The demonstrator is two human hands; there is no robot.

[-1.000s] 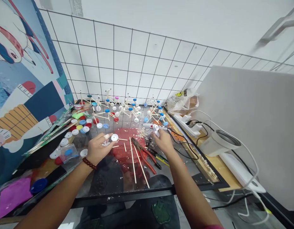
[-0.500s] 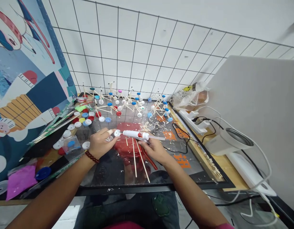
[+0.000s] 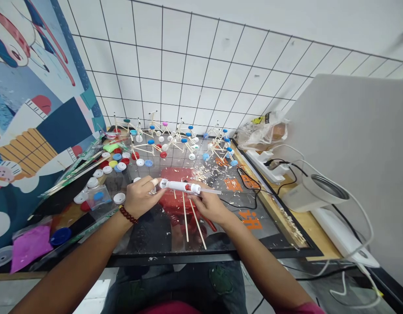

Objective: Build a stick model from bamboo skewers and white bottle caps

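Observation:
My right hand (image 3: 208, 205) grips a white glue gun (image 3: 183, 186), held level with its tip pointing left. My left hand (image 3: 141, 196) is closed around a white bottle cap (image 3: 162, 183), pinched right at the gun's tip; a bead bracelet sits on that wrist. Both hands hover over a glass table top (image 3: 263, 226). Thin wooden sticks (image 3: 191, 220) and red-handled pliers (image 3: 210, 224) lie on the glass just below my hands.
Stick-and-cap models (image 3: 175, 139) stand along the tiled wall. Loose coloured caps (image 3: 113, 163) lie at the left. A power strip (image 3: 267, 168), black cables (image 3: 250, 192), a white round appliance (image 3: 314, 192) and a plastic bag (image 3: 263, 131) are at the right. Wood shavings litter the glass.
My right hand took up the glue gun from the right of the table and brought it left to the cap in my left hand. The view shifted downward a little.

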